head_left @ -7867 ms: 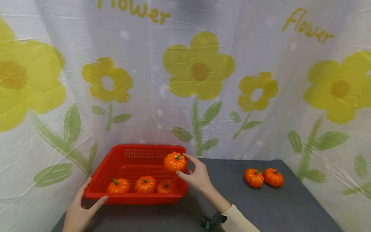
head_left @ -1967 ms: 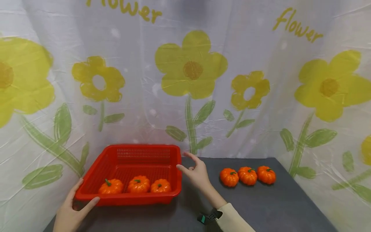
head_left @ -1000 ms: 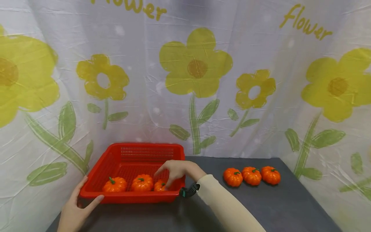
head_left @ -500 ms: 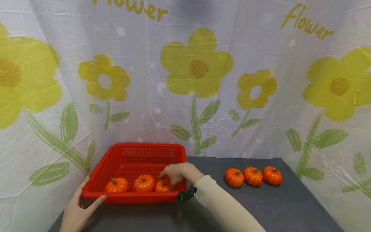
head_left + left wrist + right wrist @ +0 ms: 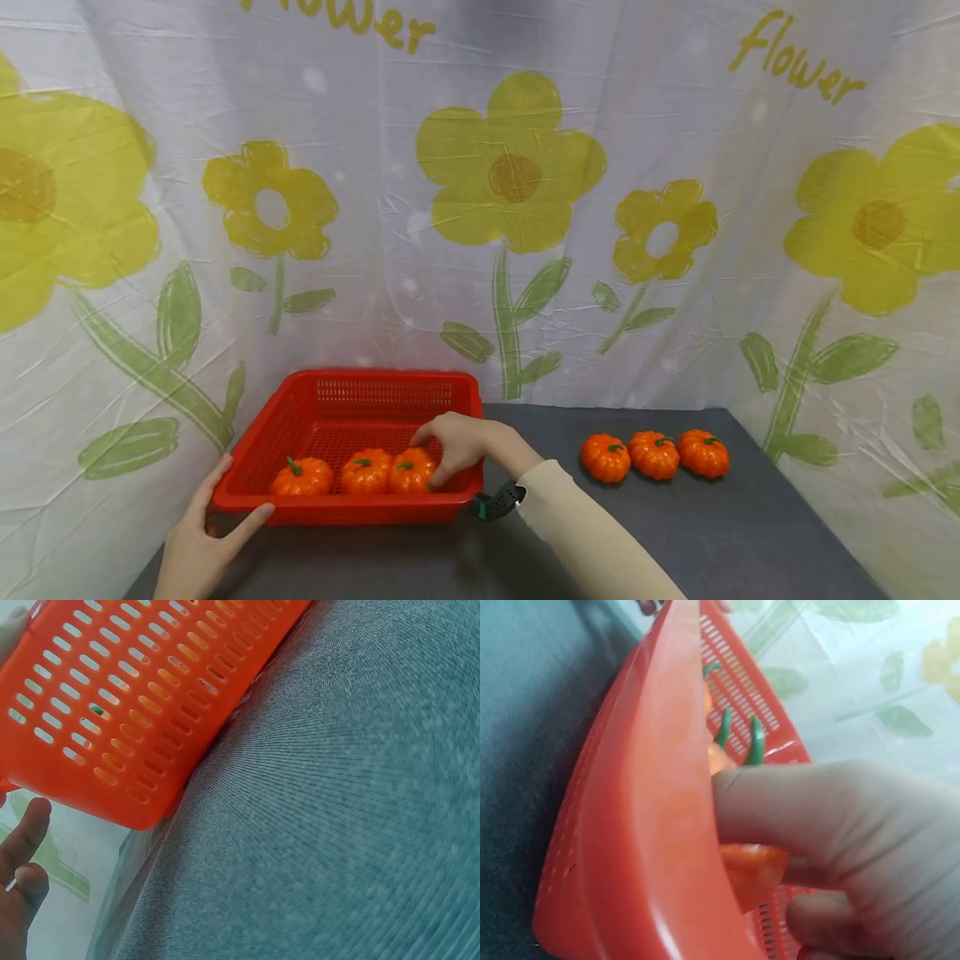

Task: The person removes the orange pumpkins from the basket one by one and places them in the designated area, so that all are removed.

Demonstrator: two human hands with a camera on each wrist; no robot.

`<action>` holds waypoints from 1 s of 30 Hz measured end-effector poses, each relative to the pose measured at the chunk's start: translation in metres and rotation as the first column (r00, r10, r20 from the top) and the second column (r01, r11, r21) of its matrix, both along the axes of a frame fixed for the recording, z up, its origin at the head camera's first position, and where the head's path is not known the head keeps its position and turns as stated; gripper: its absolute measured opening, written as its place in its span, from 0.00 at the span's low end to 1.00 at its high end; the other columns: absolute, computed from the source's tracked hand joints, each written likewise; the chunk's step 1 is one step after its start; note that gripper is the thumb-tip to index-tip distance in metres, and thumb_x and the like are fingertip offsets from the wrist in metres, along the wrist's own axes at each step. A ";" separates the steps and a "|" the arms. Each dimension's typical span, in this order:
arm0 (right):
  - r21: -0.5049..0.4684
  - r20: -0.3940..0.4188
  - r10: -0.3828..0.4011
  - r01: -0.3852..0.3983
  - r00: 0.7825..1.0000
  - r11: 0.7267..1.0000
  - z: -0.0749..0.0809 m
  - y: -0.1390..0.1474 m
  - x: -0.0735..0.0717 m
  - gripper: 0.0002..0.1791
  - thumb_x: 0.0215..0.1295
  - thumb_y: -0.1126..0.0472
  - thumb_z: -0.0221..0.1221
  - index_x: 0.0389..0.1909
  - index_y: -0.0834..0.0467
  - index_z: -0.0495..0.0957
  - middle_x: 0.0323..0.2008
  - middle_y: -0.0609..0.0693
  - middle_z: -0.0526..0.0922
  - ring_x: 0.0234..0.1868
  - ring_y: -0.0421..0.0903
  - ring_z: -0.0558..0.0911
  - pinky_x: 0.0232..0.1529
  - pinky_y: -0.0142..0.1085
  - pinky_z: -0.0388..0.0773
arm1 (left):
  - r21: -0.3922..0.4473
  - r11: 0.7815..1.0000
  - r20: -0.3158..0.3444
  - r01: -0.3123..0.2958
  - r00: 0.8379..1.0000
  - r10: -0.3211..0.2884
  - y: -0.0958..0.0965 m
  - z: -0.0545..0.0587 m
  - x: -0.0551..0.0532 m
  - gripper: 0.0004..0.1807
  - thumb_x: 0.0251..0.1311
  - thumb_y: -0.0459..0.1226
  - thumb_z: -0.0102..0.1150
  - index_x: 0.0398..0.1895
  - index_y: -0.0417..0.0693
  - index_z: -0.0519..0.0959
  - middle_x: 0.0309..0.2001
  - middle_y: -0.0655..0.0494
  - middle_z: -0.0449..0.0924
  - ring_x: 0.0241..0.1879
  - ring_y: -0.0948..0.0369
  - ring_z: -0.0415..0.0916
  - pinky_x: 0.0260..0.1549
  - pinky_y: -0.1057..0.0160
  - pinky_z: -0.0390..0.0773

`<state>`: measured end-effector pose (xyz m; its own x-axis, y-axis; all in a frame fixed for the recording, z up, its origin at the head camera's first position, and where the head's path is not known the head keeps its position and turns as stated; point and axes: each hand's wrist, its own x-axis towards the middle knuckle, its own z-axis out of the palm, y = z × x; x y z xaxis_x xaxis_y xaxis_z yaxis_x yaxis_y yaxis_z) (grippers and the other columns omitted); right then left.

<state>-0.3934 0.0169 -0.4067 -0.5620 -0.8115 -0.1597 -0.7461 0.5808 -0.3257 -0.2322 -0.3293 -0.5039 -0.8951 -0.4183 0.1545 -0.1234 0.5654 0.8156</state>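
A person's two bare hands work at a red plastic basket on a dark grey worktop, in front of a pale curtain printed with yellow flowers. Six glossy orange pumpkins are evenly split: three in the basket, in a row along its near wall, and three outside, lined up on the worktop to the right, led by the nearest loose pumpkin. Judging by that even split, the handling looks about halfway, with the held pumpkin not yet out of the basket. The right hand reaches over the basket's right side, its grip clamped on the held pumpkin, thumb on one side and fingers on the other. That pumpkin sits at the right end of the row, seemingly touching the middle pumpkin; whether it is lifted clear of the basket floor cannot be told. It is squat and nearly round, with no marked long axis; its green stem points up. The left hand holds the basket's near left corner, thumb over the front rim, fingers along the side.
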 end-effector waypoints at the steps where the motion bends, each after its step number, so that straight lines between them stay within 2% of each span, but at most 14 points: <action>1: -0.024 -0.005 -0.002 0.002 1.000 1.000 0.000 0.002 0.000 0.35 0.57 0.50 0.77 0.67 0.52 0.81 0.60 0.41 0.85 0.61 0.39 0.78 0.61 0.31 0.75 | -0.001 1.000 0.001 -0.001 1.000 0.001 0.000 0.000 0.000 0.58 0.62 0.59 0.74 0.88 0.58 0.51 0.76 0.33 0.65 0.25 0.62 0.53 0.23 0.61 0.58; 5: -0.125 -0.016 -0.015 0.013 1.000 0.992 -0.001 0.008 0.000 0.36 0.56 0.47 0.77 0.67 0.53 0.82 0.58 0.42 0.86 0.57 0.37 0.80 0.58 0.30 0.76 | -0.004 1.000 0.018 -0.005 1.000 0.005 0.000 0.001 0.000 0.58 0.62 0.60 0.73 0.88 0.58 0.50 0.75 0.34 0.66 0.25 0.62 0.54 0.23 0.61 0.58; 9: -0.241 -0.013 -0.025 0.021 1.000 0.970 -0.006 0.014 0.002 0.36 0.57 0.48 0.75 0.68 0.54 0.81 0.60 0.44 0.85 0.55 0.36 0.80 0.58 0.30 0.76 | -0.002 1.000 0.044 -0.010 0.999 0.010 0.000 0.002 -0.001 0.59 0.62 0.61 0.72 0.88 0.57 0.49 0.75 0.33 0.65 0.27 0.61 0.56 0.25 0.62 0.60; 11: -0.302 -0.004 -0.036 0.033 0.999 0.953 -0.008 0.016 0.004 0.37 0.58 0.49 0.75 0.69 0.54 0.80 0.62 0.46 0.85 0.56 0.36 0.80 0.59 0.31 0.77 | 0.000 1.000 0.062 -0.016 0.998 0.016 0.001 0.003 -0.001 0.59 0.62 0.61 0.72 0.88 0.58 0.49 0.63 0.34 0.75 0.26 0.60 0.56 0.25 0.62 0.60; 12: -0.331 0.000 -0.049 0.046 0.999 0.943 -0.010 0.018 0.006 0.37 0.58 0.49 0.75 0.69 0.53 0.80 0.62 0.46 0.84 0.55 0.35 0.80 0.58 0.31 0.77 | -0.001 1.000 0.065 -0.016 0.998 0.016 0.001 0.004 -0.002 0.59 0.62 0.62 0.72 0.88 0.58 0.48 0.63 0.34 0.75 0.28 0.60 0.57 0.25 0.62 0.60; 14: -0.391 0.012 -0.076 0.074 0.997 0.917 -0.013 0.021 0.008 0.38 0.58 0.48 0.75 0.70 0.53 0.79 0.63 0.46 0.84 0.50 0.34 0.80 0.55 0.30 0.78 | -0.004 1.000 0.069 -0.020 0.997 0.020 0.001 0.004 -0.002 0.59 0.62 0.62 0.72 0.88 0.58 0.48 0.62 0.33 0.75 0.30 0.60 0.60 0.26 0.63 0.61; 16: -0.444 0.033 -0.105 0.109 0.994 0.889 -0.015 0.023 0.011 0.39 0.58 0.47 0.75 0.71 0.53 0.79 0.61 0.46 0.85 0.39 0.34 0.79 0.48 0.29 0.78 | 0.002 1.000 0.081 -0.029 0.996 0.029 0.002 0.004 -0.002 0.59 0.62 0.62 0.72 0.88 0.59 0.48 0.48 0.38 0.76 0.29 0.59 0.59 0.25 0.62 0.61; 18: -0.490 0.061 -0.138 0.150 0.989 0.859 -0.015 0.025 0.014 0.39 0.57 0.47 0.76 0.71 0.53 0.79 0.55 0.50 0.88 0.27 0.34 0.74 0.39 0.28 0.76 | 0.007 0.999 0.081 -0.034 0.996 0.033 0.002 0.004 -0.002 0.60 0.61 0.62 0.72 0.88 0.59 0.48 0.58 0.37 0.76 0.29 0.59 0.59 0.26 0.62 0.61; 20: -0.525 0.094 -0.170 0.194 0.981 0.829 -0.014 0.028 0.018 0.40 0.57 0.48 0.76 0.71 0.54 0.78 0.53 0.51 0.88 0.19 0.36 0.68 0.33 0.28 0.74 | 0.013 0.999 0.092 -0.043 0.995 0.042 0.002 0.004 -0.002 0.60 0.61 0.62 0.72 0.88 0.60 0.48 0.42 0.44 0.75 0.27 0.59 0.56 0.24 0.61 0.60; 22: -0.557 0.132 -0.204 0.243 0.970 0.794 -0.013 0.030 0.023 0.40 0.57 0.49 0.76 0.71 0.54 0.78 0.51 0.51 0.89 0.17 0.35 0.68 0.29 0.28 0.73 | 0.014 0.999 0.099 -0.048 0.994 0.047 0.002 0.005 -0.002 0.60 0.60 0.62 0.73 0.88 0.61 0.48 0.32 0.50 0.68 0.25 0.59 0.55 0.23 0.61 0.60; 23: -0.568 0.148 -0.220 0.264 0.964 0.779 -0.013 0.031 0.025 0.40 0.57 0.49 0.76 0.72 0.54 0.78 0.45 0.50 0.90 0.15 0.35 0.67 0.27 0.28 0.72 | 0.014 0.999 0.098 -0.049 0.994 0.047 0.002 0.005 -0.001 0.60 0.60 0.62 0.73 0.88 0.61 0.48 0.30 0.51 0.67 0.25 0.59 0.56 0.23 0.61 0.60; 25: -0.595 0.174 -0.241 0.297 0.955 0.747 -0.014 0.034 0.029 0.40 0.57 0.51 0.76 0.72 0.55 0.77 0.34 0.48 0.86 0.15 0.36 0.65 0.24 0.28 0.70 | 0.014 0.999 0.102 -0.049 0.994 0.048 0.002 0.005 -0.002 0.60 0.60 0.62 0.73 0.88 0.61 0.48 0.25 0.57 0.56 0.24 0.59 0.56 0.23 0.61 0.60; 27: -0.624 0.195 -0.264 0.327 0.945 0.710 -0.015 0.037 0.033 0.41 0.57 0.52 0.77 0.73 0.56 0.76 0.35 0.46 0.86 0.21 0.33 0.70 0.27 0.28 0.71 | 0.015 0.999 0.102 -0.050 0.994 0.048 0.002 0.005 -0.002 0.60 0.60 0.62 0.74 0.88 0.61 0.48 0.24 0.57 0.55 0.23 0.59 0.56 0.22 0.61 0.60; 30: -0.654 0.216 -0.292 0.360 0.932 0.665 -0.019 0.041 0.038 0.41 0.57 0.52 0.77 0.72 0.59 0.76 0.30 0.48 0.79 0.22 0.34 0.67 0.26 0.28 0.67 | 0.016 0.999 0.104 -0.051 0.993 0.050 0.002 0.005 -0.003 0.61 0.60 0.62 0.74 0.88 0.60 0.48 0.28 0.52 0.63 0.24 0.59 0.56 0.23 0.61 0.60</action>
